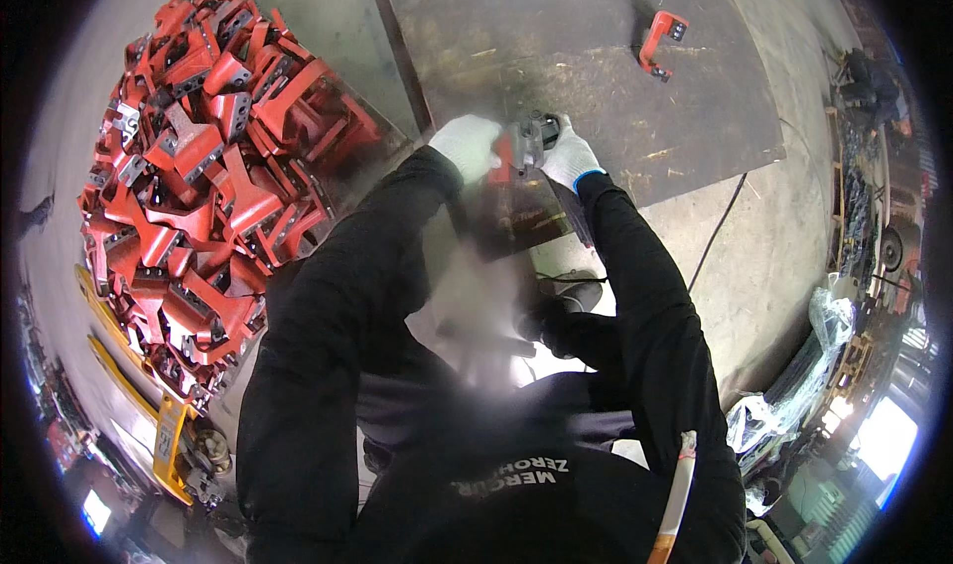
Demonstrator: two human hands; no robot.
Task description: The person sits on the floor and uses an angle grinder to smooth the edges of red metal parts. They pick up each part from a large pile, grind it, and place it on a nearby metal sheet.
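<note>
My left hand (466, 148), in a white knit glove, is closed on a red metal bracket (501, 160) at the near edge of the dark metal table (566, 38). Beside it my right hand (573, 157), gloved in white with a blue cuff, grips what looks like an angle grinder (537, 135). The grinder's grey head is close against the bracket, and a black body runs down below the hand. A blurred patch in the picture and the gloves hide part of both, so I cannot tell whether they touch.
A large heap of red metal brackets (204, 167) lies at the left. Another red bracket (661, 44) lies alone at the table's far right. Yellow forks (171, 445) show at lower left. A black cable (717, 231) crosses the floor, and wrapped bundles (794, 385) stand right.
</note>
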